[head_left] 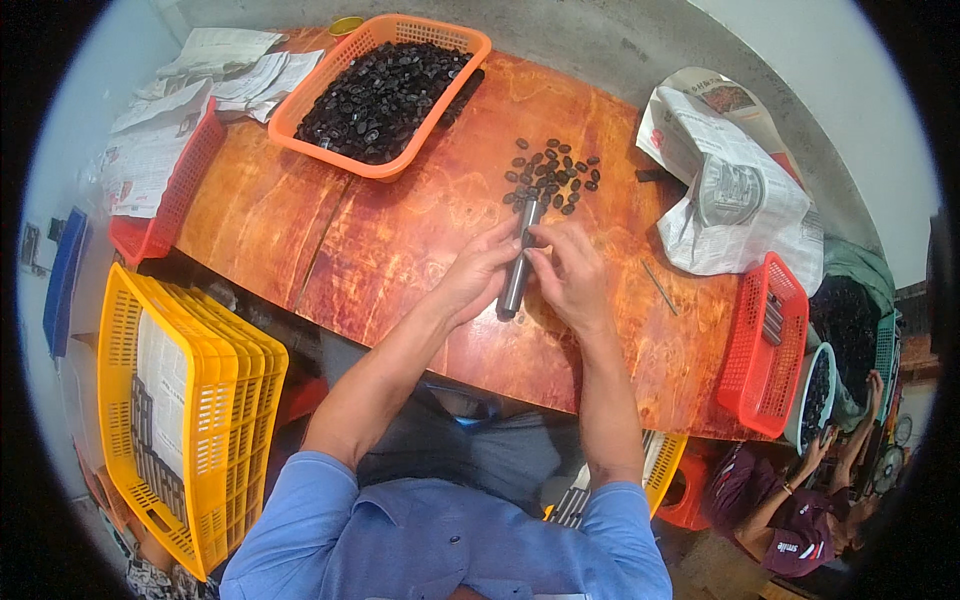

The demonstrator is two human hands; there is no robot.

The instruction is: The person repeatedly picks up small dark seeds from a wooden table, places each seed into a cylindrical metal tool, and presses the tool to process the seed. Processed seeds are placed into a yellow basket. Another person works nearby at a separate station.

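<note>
A grey metallic tube [514, 287] lies between my hands, slanting away from me over the wooden table. My left hand [478, 275] is closed against its left side, with thumb and fingers at the middle of the tube. From the other side my right hand [572, 280] pinches it with bent fingers. The tube's far end meets a loose scatter of small black oval pieces [550, 170]. Whether one of these pieces sits between my fingertips is hidden.
An orange basket [390, 165] full of black pieces stands at the far left. Newspapers [735, 200] lie at the right, beside a red basket [765, 345] holding several tubes. A thin rod [659, 288] rests nearby. Stacked yellow crates [190, 400] stand lower left. Another person [780, 510] works lower right.
</note>
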